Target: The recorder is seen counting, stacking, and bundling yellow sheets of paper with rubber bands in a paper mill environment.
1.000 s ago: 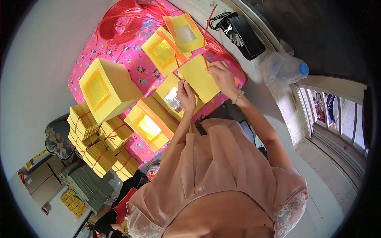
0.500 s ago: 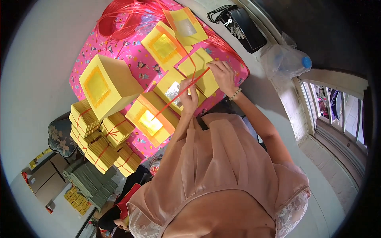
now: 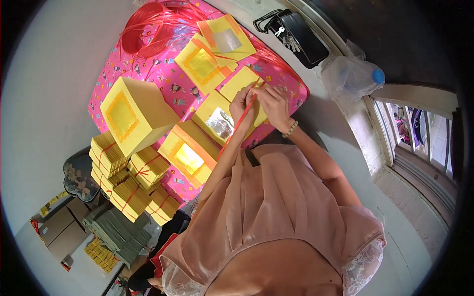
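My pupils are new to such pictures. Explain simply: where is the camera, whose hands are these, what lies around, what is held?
These are a person's bare left hand and right hand, no machine. A wide fisheye camera on the head looks down, so straight edges bend. On the pink patterned cover lie a coil of red strips and yellow paper stacks, some with shiny squares; red-tied yellow bundles are piled at the left. The two hands meet, gripping a thin red strip.

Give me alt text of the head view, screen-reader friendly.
A left hand and right hand hold a red strip above yellow paper on a pink patterned cloth. A red coil lies beyond; tied yellow bundles sit at left.
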A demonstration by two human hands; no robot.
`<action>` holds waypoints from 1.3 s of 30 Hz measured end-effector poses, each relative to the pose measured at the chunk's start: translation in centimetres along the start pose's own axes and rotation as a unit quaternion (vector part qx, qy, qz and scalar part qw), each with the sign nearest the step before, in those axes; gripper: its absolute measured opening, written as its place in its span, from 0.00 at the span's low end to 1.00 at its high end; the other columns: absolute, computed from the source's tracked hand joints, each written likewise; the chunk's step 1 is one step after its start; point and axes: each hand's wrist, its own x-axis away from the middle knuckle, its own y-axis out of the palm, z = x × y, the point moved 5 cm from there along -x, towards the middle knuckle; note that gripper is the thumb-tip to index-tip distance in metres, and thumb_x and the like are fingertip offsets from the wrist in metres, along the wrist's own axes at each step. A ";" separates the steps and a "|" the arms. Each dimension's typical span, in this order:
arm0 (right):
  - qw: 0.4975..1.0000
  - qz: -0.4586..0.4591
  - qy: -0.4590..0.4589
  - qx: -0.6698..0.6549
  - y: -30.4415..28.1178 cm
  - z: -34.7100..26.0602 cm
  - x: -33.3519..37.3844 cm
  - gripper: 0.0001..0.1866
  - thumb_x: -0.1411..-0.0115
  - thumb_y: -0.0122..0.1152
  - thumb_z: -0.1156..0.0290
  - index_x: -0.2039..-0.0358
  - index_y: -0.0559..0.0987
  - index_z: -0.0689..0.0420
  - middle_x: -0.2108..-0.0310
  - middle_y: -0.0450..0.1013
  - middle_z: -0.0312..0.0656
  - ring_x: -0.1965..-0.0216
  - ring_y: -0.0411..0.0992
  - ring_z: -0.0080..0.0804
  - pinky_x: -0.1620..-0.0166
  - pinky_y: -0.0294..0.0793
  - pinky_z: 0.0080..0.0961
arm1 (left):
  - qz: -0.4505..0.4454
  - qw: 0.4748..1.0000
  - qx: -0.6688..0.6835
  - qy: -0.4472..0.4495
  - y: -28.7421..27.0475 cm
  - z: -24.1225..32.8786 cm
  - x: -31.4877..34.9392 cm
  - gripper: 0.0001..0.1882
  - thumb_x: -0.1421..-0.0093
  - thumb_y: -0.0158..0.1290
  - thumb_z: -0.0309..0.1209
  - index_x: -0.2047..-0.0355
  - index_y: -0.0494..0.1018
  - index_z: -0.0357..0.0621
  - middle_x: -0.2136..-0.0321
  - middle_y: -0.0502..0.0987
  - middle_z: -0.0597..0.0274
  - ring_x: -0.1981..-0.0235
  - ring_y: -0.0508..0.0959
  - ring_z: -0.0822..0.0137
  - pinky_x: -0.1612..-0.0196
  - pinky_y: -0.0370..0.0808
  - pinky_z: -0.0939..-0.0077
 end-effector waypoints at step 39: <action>0.953 0.061 0.291 -0.058 4.0 9.4 0.5 0.13 0.44 0.65 0.63 0.75 0.77 0.60 0.77 0.73 0.44 0.74 0.72 0.41 0.68 0.69 0.36 | 0.008 0.980 -0.114 0.161 -1.4 -1.1 -0.4 0.08 0.49 0.61 0.27 0.67 0.83 0.50 0.67 0.79 0.67 0.60 0.72 0.62 0.53 0.66 0.69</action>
